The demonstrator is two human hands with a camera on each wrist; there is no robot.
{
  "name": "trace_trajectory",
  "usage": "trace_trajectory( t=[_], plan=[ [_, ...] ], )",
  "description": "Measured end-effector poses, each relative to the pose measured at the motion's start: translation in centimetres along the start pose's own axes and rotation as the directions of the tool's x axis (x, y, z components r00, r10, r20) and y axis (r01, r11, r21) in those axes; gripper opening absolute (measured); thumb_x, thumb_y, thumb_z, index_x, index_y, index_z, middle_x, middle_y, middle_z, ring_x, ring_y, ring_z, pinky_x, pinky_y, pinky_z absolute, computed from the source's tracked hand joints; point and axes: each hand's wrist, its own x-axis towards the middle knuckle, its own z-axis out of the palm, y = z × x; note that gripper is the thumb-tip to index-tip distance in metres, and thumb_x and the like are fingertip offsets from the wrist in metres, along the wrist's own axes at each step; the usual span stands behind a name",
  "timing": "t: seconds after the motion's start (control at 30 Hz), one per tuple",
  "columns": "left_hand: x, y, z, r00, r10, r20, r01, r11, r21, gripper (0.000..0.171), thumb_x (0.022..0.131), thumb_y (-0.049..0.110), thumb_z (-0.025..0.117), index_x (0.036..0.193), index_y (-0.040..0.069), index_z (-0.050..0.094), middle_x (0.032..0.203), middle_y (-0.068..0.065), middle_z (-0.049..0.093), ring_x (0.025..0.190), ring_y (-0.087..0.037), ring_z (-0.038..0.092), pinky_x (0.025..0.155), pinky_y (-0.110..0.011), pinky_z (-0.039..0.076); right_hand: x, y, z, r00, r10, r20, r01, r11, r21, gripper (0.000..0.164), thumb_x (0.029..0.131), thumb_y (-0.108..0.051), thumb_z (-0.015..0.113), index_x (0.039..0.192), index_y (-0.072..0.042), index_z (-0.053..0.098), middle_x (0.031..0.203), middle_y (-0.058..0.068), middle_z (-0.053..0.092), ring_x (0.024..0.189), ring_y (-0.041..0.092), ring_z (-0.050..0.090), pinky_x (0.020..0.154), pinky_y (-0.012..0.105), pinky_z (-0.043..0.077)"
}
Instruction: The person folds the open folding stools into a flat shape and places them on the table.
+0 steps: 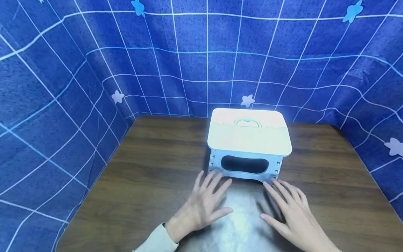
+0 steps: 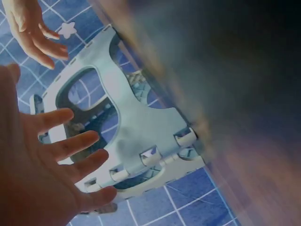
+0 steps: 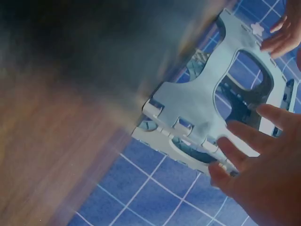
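A pale folding step stool (image 1: 248,140) stands unfolded on the wooden table, its handle slot on top and an oval opening in its front panel. My left hand (image 1: 203,206) is in front of the stool's left side, fingers spread and holding nothing. To the right, my right hand (image 1: 292,211) reaches toward the stool's front right corner with its fingers extended and apart. In the left wrist view the stool (image 2: 141,117) shows hinged legs beyond my left fingers. The right wrist view has the stool (image 3: 202,108) beyond my right fingers; whether they touch it I cannot tell.
The brown wooden table (image 1: 151,157) has a bright glare patch between the hands. Behind and beside it hangs a blue curtain (image 1: 189,63) with pale grid lines and stars, close to the table's back and left edges.
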Motion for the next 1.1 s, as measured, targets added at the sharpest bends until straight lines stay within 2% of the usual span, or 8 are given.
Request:
trace_trajectory(
  t=[0.13,0.27,0.43,0.63,0.77,0.87,1.0,1.1],
  plan=[
    [0.3,-1.1,-0.1,0.996,0.031,-0.088,-0.027,0.999,0.039,0.058,0.098,0.056,0.048,0.135,0.013,0.057,0.139,-0.013,0.054,0.131,-0.032,0.047,0.11,-0.062,0.031,0.4,0.5,-0.4,0.997,-0.007,-0.071,0.01,0.999,0.045,0.073,0.081,-0.045,0.08,0.144,-0.02,0.053,0.136,0.009,0.057,0.126,0.029,0.046,0.096,0.052,0.031],
    [0.7,-2.7,-0.8,0.988,0.051,-0.148,-0.04,0.997,0.071,0.047,0.1,0.051,0.048,0.117,0.01,0.065,0.128,-0.012,0.062,0.122,-0.03,0.055,0.106,-0.054,0.039,1.0,1.2,-0.9,0.992,0.023,-0.127,-0.015,0.998,0.064,0.05,0.083,-0.035,0.08,0.127,-0.016,0.064,0.119,0.0,0.064,0.112,0.015,0.053,0.091,0.037,0.038],
    [1.4,-5.1,-1.9,0.987,-0.039,-0.154,0.04,0.999,0.001,0.044,0.103,0.047,0.046,0.11,0.011,0.069,0.119,-0.007,0.065,0.116,-0.023,0.057,0.103,-0.045,0.041,1.6,2.4,-1.4,0.977,0.124,-0.173,-0.11,0.99,0.083,0.035,0.087,-0.025,0.077,0.117,-0.011,0.064,0.103,-0.002,0.064,0.1,0.01,0.053,0.082,0.031,0.041],
    [1.9,-8.5,-2.2,0.972,-0.166,-0.165,0.149,0.982,-0.113,0.045,0.104,0.048,0.044,0.119,0.011,0.065,0.122,-0.006,0.065,0.119,-0.022,0.058,0.107,-0.045,0.04,2.1,3.9,-1.6,0.965,0.196,-0.176,-0.167,0.972,0.166,0.046,0.09,-0.019,0.074,0.129,-0.002,0.057,0.112,0.011,0.064,0.106,0.025,0.055,0.085,0.037,0.039],
    [2.1,-10.3,-1.7,0.96,-0.273,-0.062,0.25,0.936,-0.246,0.058,0.103,0.055,0.041,0.138,0.011,0.054,0.138,-0.005,0.058,0.131,-0.021,0.051,0.112,-0.048,0.036,2.8,5.1,-1.5,0.966,0.238,-0.097,-0.209,0.947,0.243,0.057,0.093,-0.022,0.072,0.14,-0.001,0.049,0.123,0.019,0.061,0.111,0.034,0.058,0.088,0.033,0.041],
    [2.3,-10.8,-1.0,0.941,-0.334,0.054,0.33,0.872,-0.36,0.067,0.101,0.061,0.039,0.149,0.015,0.044,0.15,-0.002,0.048,0.139,-0.02,0.043,0.114,-0.051,0.033,3.4,6.0,-1.2,0.962,0.273,-0.011,-0.258,0.921,0.293,0.062,0.095,-0.027,0.07,0.146,-0.004,0.044,0.131,0.022,0.059,0.114,0.039,0.059,0.091,0.033,0.044],
    [2.7,-10.8,-0.1,0.909,-0.359,0.21,0.416,0.772,-0.481,0.075,0.097,0.068,0.04,0.154,0.019,0.036,0.157,0.001,0.038,0.144,-0.018,0.035,0.115,-0.049,0.031,3.9,6.9,-0.7,0.944,0.311,0.108,-0.329,0.874,0.357,0.068,0.096,-0.032,0.068,0.151,-0.006,0.037,0.14,0.024,0.053,0.119,0.043,0.059,0.095,0.034,0.049],
    [3.4,-10.7,0.5,0.904,-0.331,0.271,0.427,0.738,-0.523,0.08,0.097,0.069,0.041,0.156,0.016,0.032,0.159,-0.003,0.035,0.146,-0.02,0.032,0.116,-0.047,0.031,4.4,7.1,-0.1,0.942,0.303,0.144,-0.336,0.831,0.444,0.068,0.096,-0.029,0.069,0.15,-0.004,0.037,0.139,0.024,0.054,0.119,0.038,0.06,0.093,0.022,0.05]
  ],
)
